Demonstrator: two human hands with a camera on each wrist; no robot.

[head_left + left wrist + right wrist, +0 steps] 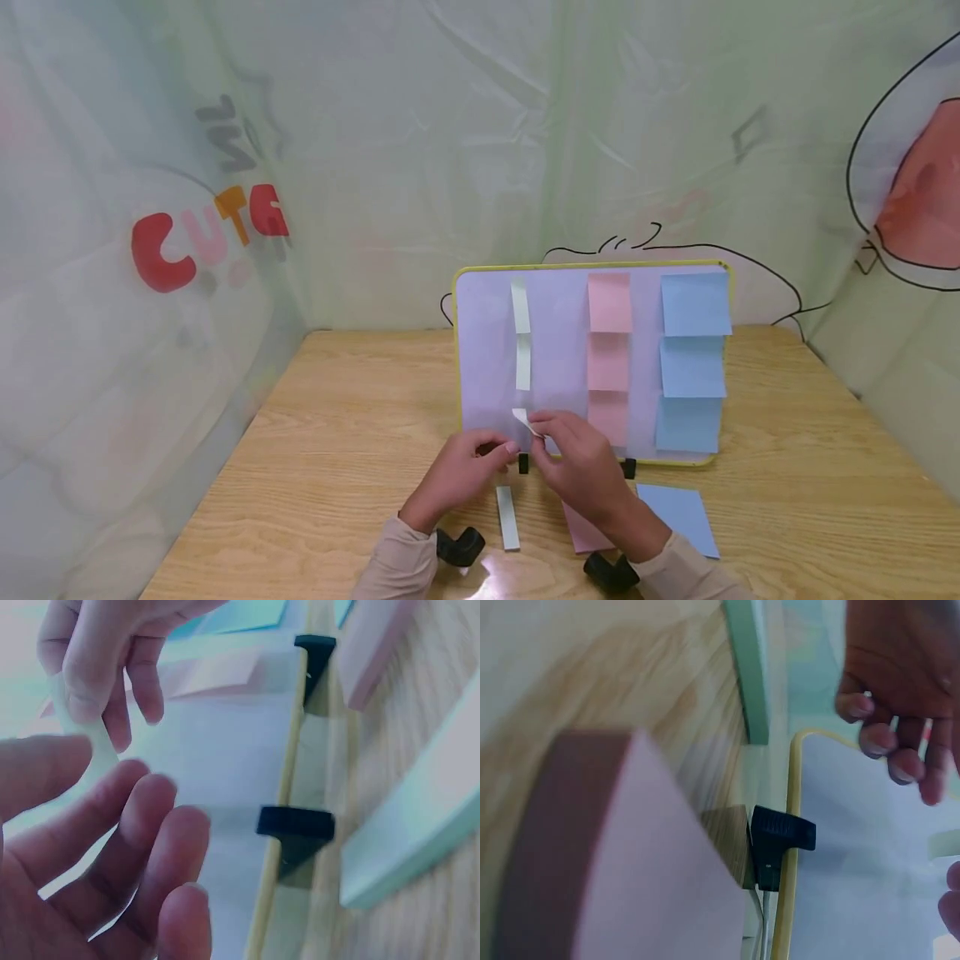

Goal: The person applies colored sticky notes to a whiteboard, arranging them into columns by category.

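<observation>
Wooden table [337, 467]: light grain under everything; its near edge is cut off by the bottom of your head view.
Whiteboard [558, 367]: yellow-rimmed, propped upright on black clip feet [295, 825] at the back of the table. Your hands hide the middle of its lower edge.
Blue notes [693, 365]: three in a column on the board's right side, overlapping slightly.
Pink notes [608, 360]: three in the middle column; your right hand covers part of the lowest one.
Blue pad [678, 515]: flat on the table in front of the board, just right of your right wrist.
Pink pad [583, 532]: beside the blue pad, mostly hidden under your right forearm; in the right wrist view it fills the foreground, blurred.
Pale green pad [507, 517]: narrow, lying on the table between your two wrists.
Green strips on board [521, 333]: two narrow pale green notes, one above the other, in the left column.
Right hand [581, 462]: your thumb and fingertips pinch a pale green strip note [527, 422] in front of the board's lower left area; the strip is curled, and whether it touches the board is hard to tell.
Left hand [465, 473]: fingers loosely bent and relaxed just left of the strip, gripping nothing that you can see in the left wrist view.
</observation>
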